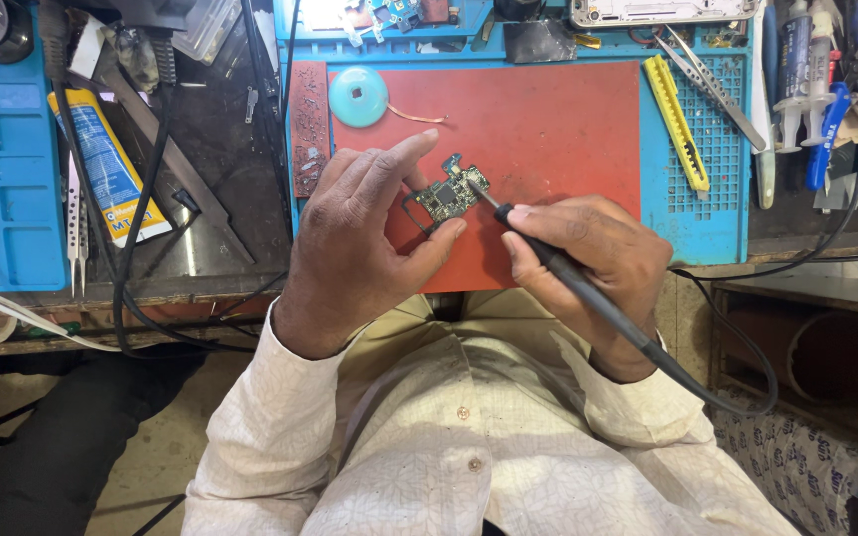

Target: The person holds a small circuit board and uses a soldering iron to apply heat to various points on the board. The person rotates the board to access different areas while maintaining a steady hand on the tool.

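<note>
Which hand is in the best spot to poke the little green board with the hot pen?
The right hand: it holds the iron with its tip on the board. The left hand just steadies the board.

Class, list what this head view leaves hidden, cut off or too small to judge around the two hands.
- Circuit board: components too small; left hand covers its left edge.
- Soldering iron: mid-handle hidden inside right hand.
- Iron's cable: its end is lost among the clutter.
- Red mat: near edge hidden by both hands.
</note>
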